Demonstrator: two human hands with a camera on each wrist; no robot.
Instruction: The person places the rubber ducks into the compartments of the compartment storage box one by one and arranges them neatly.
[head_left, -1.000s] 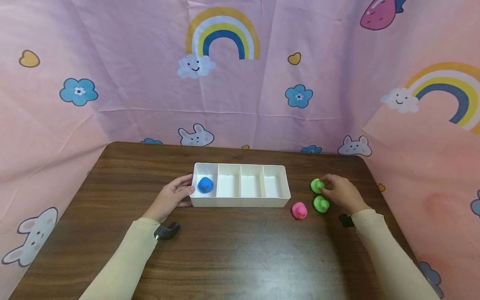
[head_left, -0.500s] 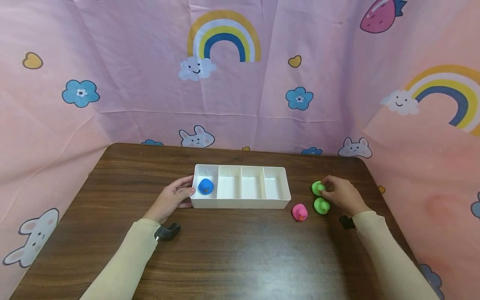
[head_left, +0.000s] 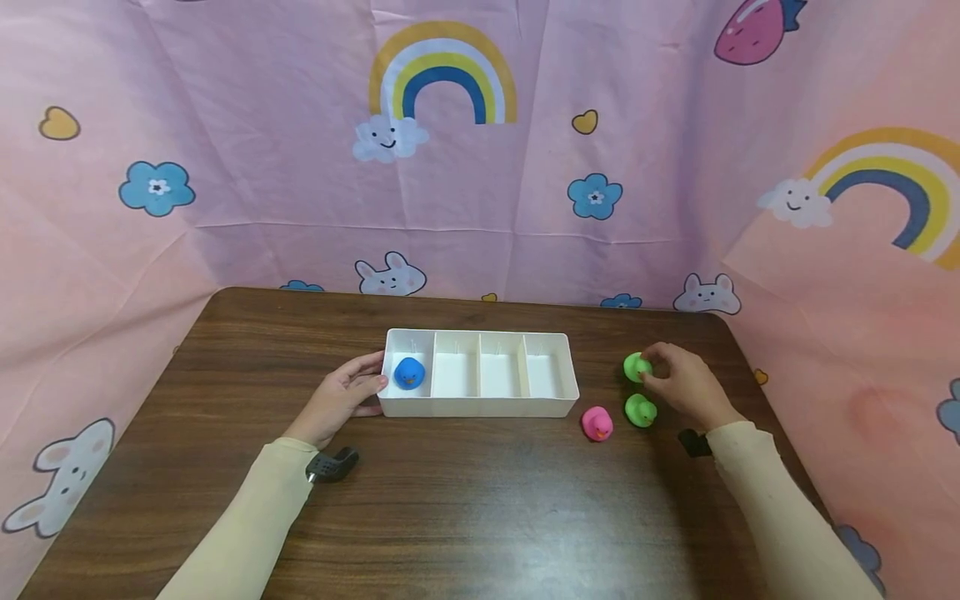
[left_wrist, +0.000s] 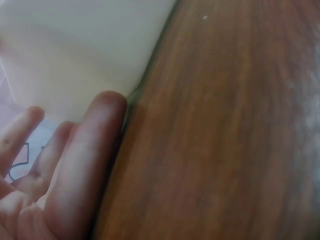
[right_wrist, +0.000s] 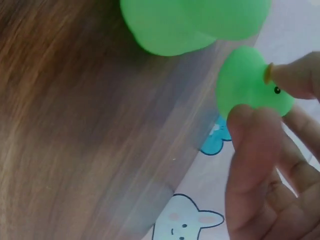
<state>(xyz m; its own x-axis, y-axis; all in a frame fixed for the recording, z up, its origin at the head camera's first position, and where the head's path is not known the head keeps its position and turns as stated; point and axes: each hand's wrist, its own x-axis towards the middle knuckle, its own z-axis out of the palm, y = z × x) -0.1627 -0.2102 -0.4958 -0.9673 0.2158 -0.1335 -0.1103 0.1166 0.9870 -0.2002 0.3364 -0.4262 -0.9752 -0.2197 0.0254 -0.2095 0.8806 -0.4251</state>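
Observation:
A white tray (head_left: 480, 406) with several compartments stands mid-table; a blue duck (head_left: 409, 372) sits in its leftmost compartment. My left hand (head_left: 347, 400) rests against the tray's left end, fingers relaxed; in the left wrist view the fingers (left_wrist: 87, 165) touch the tray wall (left_wrist: 90, 55). My right hand (head_left: 678, 383) pinches a green duck (head_left: 636, 366), lifted slightly off the table; the right wrist view shows that duck (right_wrist: 250, 85) between thumb and fingers. A second green duck (head_left: 641, 410) and a pink duck (head_left: 597, 423) stand on the table close by.
The brown wooden table (head_left: 450, 500) is walled in by pink patterned cloth (head_left: 225, 208) at the back and both sides. The other tray compartments hold nothing. The second green duck (right_wrist: 190, 25) shows at the top of the right wrist view.
My right hand has raised the far green duck slightly off the table. The left hand and tray have stayed in place.

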